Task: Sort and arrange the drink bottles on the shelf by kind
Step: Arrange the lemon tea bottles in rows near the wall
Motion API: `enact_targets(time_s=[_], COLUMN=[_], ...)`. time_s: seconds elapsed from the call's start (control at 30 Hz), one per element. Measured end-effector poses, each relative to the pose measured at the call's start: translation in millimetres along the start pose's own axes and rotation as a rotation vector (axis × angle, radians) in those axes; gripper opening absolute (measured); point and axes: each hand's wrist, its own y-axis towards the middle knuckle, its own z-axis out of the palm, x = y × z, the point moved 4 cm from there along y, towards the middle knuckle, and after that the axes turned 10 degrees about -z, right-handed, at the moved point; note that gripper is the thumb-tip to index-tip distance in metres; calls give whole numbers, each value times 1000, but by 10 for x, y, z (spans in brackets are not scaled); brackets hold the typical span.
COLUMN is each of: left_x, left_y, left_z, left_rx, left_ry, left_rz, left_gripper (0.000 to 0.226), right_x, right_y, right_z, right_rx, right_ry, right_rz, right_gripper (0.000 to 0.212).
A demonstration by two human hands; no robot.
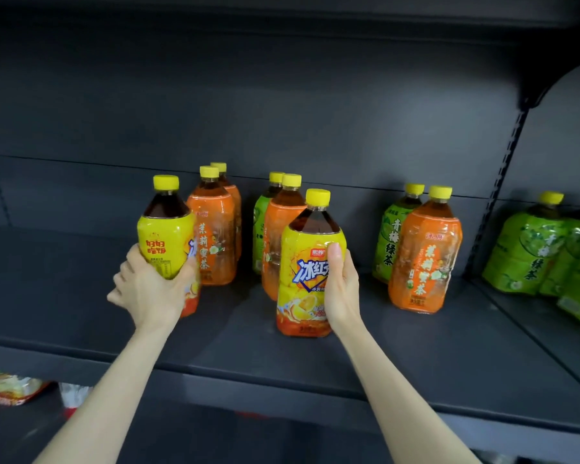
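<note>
The left hand (148,289) grips the left yellow bottle (164,236) low on its label, with the fingers (124,272) curled round its left side and the thumb pressed on the front. The bottle is upright, but the palm hides part of its base, so I cannot tell whether it rests on the shelf (416,363). The right hand (342,289) grips the right yellow bottle (307,262) from its right side. Its thumb lies up the front of the label, and the other fingers wrap behind, out of sight. This bottle stands upright with its base on the shelf, nearer the front edge than the rest. Just right of the left thumb, close against the held bottle, stands the orange pair (213,236), one bottle behind the other. Between the two hands, just behind the right yellow bottle, is the middle orange bottle (277,229), with the middle green bottle (259,229) behind it to the left. Right of the right fingers, and apart from them, the right orange bottle (422,256) stands in front of the right green bottle (390,236). Farther right, past the upright (503,182), a green group (523,252) crowds the next bay. Every cap is yellow. Below the left forearm, on a lower level, lies a packet (7,386).
</note>
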Motion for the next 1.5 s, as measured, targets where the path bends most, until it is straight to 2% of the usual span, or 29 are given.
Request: enact_targets(time_s=[0.17, 0.27, 0.4, 0.57, 0.77, 0.93, 1.0, 1.27, 1.37, 1.5], left_x=[-111, -275, -459, -674, -1238, -1737, -1897, -2543, -2901, -3393], left_y=[-609, -904, -1119, -1490, -2252, -3227, -3703, -5672, -6126, -6608], left_z=[-89, 80, 187, 275, 310, 275, 238, 68, 74, 232], left_rx=[444, 624, 621, 767, 988, 1165, 1215, 1415, 1463, 1541], left_ry=[-464, -543, -599, -737, -877, -952, -985, -1053, -1075, -1085], left_rz=[99, 41, 6, 22, 78, 106, 119, 116, 147, 211], left_gripper=[81, 89, 74, 54, 53, 57, 59, 58, 62, 59], right_x=[37, 83, 192, 451, 925, 1402, 1591, 2315, 2535, 2655], right_y=[-67, -145, -254, -417, -622, -1060, -1328, -2325, -2417, -2318], right_z=[-52, -150, -370, -908, -1846, -2875, -3322, -5051, -5563, -6218], right_rx=[-27, -66, -165, -258, -402, -507, -553, -711, -758, -815], right_ry=[6, 3, 13, -50, -170, -271, -347, -485, -484, -487], right_rz=[2, -9, -24, -58, -123, -154, -166, -135, -142, -193], right_gripper=[64, 58, 64, 67, 69, 74, 81, 88, 80, 82])
